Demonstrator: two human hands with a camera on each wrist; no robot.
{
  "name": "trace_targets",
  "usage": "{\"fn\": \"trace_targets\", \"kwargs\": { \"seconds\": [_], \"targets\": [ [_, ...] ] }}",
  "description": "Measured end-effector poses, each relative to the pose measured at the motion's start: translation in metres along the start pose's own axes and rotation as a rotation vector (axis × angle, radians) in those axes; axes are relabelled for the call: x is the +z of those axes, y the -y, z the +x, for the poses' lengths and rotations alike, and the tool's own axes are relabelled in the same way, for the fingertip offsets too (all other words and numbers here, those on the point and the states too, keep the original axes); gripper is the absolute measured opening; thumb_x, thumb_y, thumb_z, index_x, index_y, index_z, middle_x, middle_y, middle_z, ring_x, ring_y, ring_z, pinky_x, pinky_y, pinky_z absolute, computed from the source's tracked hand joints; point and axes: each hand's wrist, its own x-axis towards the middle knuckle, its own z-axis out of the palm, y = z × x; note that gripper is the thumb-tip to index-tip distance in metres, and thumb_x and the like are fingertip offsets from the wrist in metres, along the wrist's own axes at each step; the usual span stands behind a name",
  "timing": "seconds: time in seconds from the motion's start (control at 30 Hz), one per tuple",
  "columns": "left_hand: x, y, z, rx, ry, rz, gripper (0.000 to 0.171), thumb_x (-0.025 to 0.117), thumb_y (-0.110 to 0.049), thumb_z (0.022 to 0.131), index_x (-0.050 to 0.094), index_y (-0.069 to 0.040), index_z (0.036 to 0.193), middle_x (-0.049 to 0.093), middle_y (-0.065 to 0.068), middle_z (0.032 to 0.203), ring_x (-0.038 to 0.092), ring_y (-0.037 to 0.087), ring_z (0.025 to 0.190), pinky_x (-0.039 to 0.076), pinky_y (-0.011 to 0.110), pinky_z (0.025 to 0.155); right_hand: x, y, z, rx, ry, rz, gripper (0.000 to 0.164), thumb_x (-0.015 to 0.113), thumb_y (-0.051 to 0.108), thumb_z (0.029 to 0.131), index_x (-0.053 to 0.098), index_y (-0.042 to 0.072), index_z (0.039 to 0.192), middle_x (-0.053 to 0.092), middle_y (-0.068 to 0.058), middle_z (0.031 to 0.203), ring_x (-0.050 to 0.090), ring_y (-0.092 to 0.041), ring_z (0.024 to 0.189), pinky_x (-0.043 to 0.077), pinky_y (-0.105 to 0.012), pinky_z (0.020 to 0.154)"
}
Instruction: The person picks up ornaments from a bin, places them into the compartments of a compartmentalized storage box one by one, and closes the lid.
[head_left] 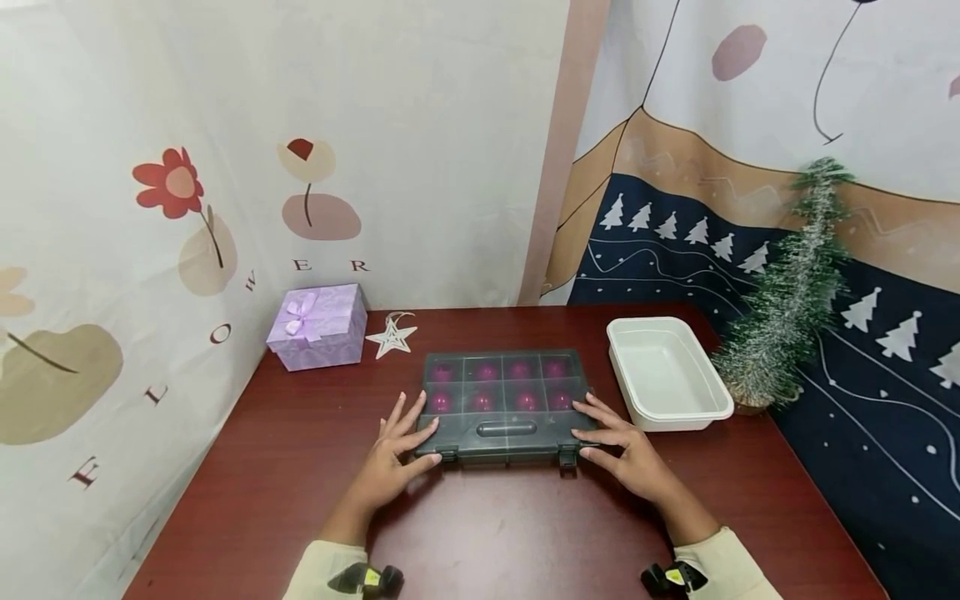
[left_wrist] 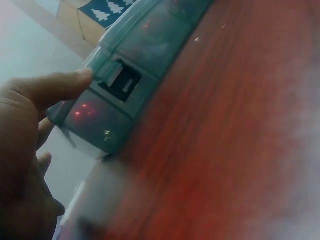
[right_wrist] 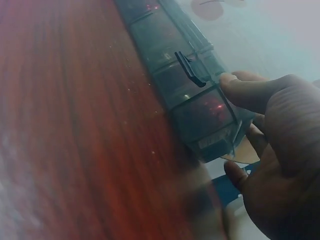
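Observation:
A dark, see-through compartment box lies on the table with its lid down. Several round magenta things show through the lid, one per compartment. My left hand touches the box's left front corner, fingers spread and fairly straight, thumb at the front edge beside the left latch. At the opposite corner, my right hand rests its spread fingertips on the right side. Its thumb meets the front lid edge near the right latch, which sticks outward from the front.
A white plastic tub stands right of the box, before a small frosted artificial tree. Back left are a purple gift box and a white star ornament. Printed cloths hang behind the reddish-brown table.

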Motion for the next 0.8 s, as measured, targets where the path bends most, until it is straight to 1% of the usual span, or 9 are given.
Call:
{"fn": "trace_targets", "kwargs": {
  "seconds": [0.07,0.13,0.23,0.37,0.43,0.53,0.6,0.7,0.8],
  "targets": [
    [0.002,-0.001,-0.002,-0.008,0.010,-0.032,0.051,0.085,-0.022,0.095,0.073,-0.012,0.143,0.041,0.014,0.176,0.009,0.058,0.167,0.000,0.096,0.115,0.000,-0.001,0.000,-0.011,0.018,0.015,0.034,0.082,-0.005,0.091,0.082,0.002,0.125,0.064,-0.023,0.155,0.034,-0.010,0.166,0.026,-0.009,0.127],
    [0.003,0.000,-0.003,-0.009,0.013,-0.057,0.048,0.083,-0.021,0.096,0.073,-0.012,0.143,0.042,0.013,0.175,0.007,0.059,0.167,-0.002,0.096,0.115,0.000,-0.002,0.000,-0.008,0.030,0.027,0.034,0.081,-0.005,0.092,0.082,0.002,0.125,0.063,-0.022,0.156,0.032,-0.011,0.167,0.025,-0.009,0.127],
    [0.005,0.001,-0.002,0.007,-0.005,-0.068,0.047,0.084,-0.018,0.096,0.074,-0.011,0.141,0.045,0.014,0.174,0.008,0.064,0.164,-0.003,0.098,0.113,0.001,-0.003,0.000,0.001,0.033,0.054,0.035,0.081,-0.006,0.092,0.081,0.002,0.126,0.062,-0.022,0.157,0.030,-0.010,0.168,0.023,-0.009,0.128],
    [0.007,0.004,-0.001,0.031,-0.016,-0.066,0.052,0.088,-0.014,0.091,0.075,-0.010,0.141,0.047,0.015,0.172,0.012,0.068,0.161,-0.003,0.099,0.111,0.003,-0.004,0.000,-0.018,0.006,0.081,0.041,0.085,-0.011,0.084,0.081,0.000,0.124,0.063,-0.024,0.156,0.033,-0.013,0.167,0.022,-0.011,0.130],
    [0.008,0.007,0.000,0.042,-0.017,-0.066,0.055,0.090,-0.012,0.088,0.075,-0.010,0.141,0.048,0.016,0.172,0.013,0.068,0.161,-0.003,0.100,0.110,0.006,-0.006,0.000,-0.037,-0.014,0.075,0.044,0.087,-0.013,0.079,0.081,0.000,0.121,0.064,-0.026,0.153,0.035,-0.014,0.166,0.022,-0.013,0.131],
    [0.010,0.010,0.000,0.056,-0.032,-0.058,0.060,0.093,-0.007,0.083,0.075,-0.010,0.140,0.049,0.015,0.171,0.015,0.063,0.164,-0.002,0.100,0.111,0.010,-0.008,0.001,-0.049,-0.050,0.049,0.046,0.090,-0.015,0.074,0.082,0.004,0.115,0.065,-0.030,0.148,0.038,-0.013,0.164,0.023,-0.013,0.131],
    [0.012,0.012,0.001,0.066,-0.054,-0.049,0.063,0.093,-0.003,0.079,0.076,-0.012,0.139,0.051,0.014,0.170,0.016,0.054,0.167,-0.002,0.099,0.112,0.013,-0.010,0.001,-0.041,-0.068,0.040,0.047,0.091,-0.015,0.072,0.082,0.006,0.113,0.065,-0.031,0.147,0.038,-0.012,0.163,0.023,-0.013,0.131],
    [0.015,0.013,0.001,0.091,-0.097,-0.031,0.066,0.093,0.001,0.074,0.078,-0.014,0.136,0.055,0.013,0.167,0.019,0.041,0.170,-0.001,0.099,0.113,0.015,-0.011,0.002,-0.027,-0.083,0.039,0.048,0.091,-0.015,0.070,0.082,0.008,0.111,0.065,-0.031,0.146,0.038,-0.010,0.162,0.023,-0.013,0.130],
    [0.017,0.012,0.001,0.116,-0.135,-0.010,0.065,0.091,0.002,0.071,0.080,-0.014,0.133,0.059,0.013,0.163,0.023,0.034,0.169,0.001,0.098,0.114,0.016,-0.012,0.002,-0.026,-0.087,0.049,0.047,0.091,-0.015,0.071,0.082,0.007,0.111,0.065,-0.032,0.146,0.038,-0.009,0.162,0.023,-0.012,0.130]
  ]
}}
